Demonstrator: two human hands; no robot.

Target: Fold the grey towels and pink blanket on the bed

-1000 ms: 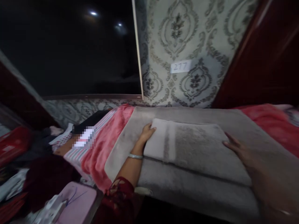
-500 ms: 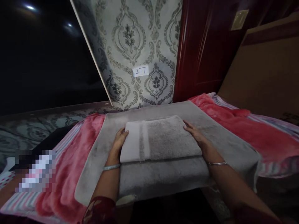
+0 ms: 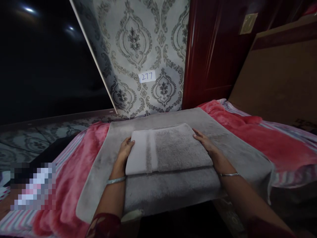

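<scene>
Along the left edge of the grey cloth (image 3: 96, 191) there is pink plush fabric (image 3: 66, 185). Your left hand (image 3: 125, 150) grips the left side of the folded towel (image 3: 170, 148), which lies around the middle of this cloth. Your right hand (image 3: 206, 142) grips the towel's right side. More pink fabric (image 3: 267, 142) lies past the cloth's right edge.

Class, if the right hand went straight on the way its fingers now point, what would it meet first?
The right hand would probably meet the folded cloth first: the cloth's right edge lies by its fingertips, though depth is unclear.
</scene>
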